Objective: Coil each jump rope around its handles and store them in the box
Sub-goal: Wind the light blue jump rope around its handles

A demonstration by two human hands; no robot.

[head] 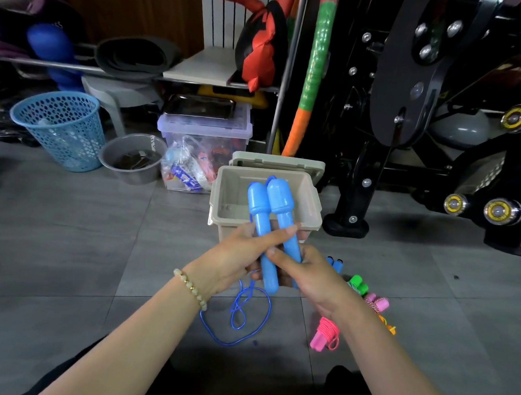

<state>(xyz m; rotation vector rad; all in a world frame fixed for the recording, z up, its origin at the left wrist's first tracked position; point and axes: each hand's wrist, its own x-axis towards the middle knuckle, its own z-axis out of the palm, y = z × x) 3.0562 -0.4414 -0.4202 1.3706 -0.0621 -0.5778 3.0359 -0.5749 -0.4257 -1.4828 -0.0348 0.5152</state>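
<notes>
While we grip the paired blue handles (274, 225) with both hands, left hand (238, 256) and right hand (308, 272) curled round them at the near side of the open box (229, 192), their cord (241, 317) hangs loose to the floor (98, 264), unwound; we see no rope boxed; pink rope (324, 333), coiled, waits nearby with others

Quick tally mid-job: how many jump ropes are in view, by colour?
Blue: 2, held blue jump rope and blue jump rope on the floor
Green: 1, green jump rope
Pink: 2, pink jump rope, pale pink jump rope
Orange: 1, orange jump rope, mostly hidden
Total: 6
</notes>
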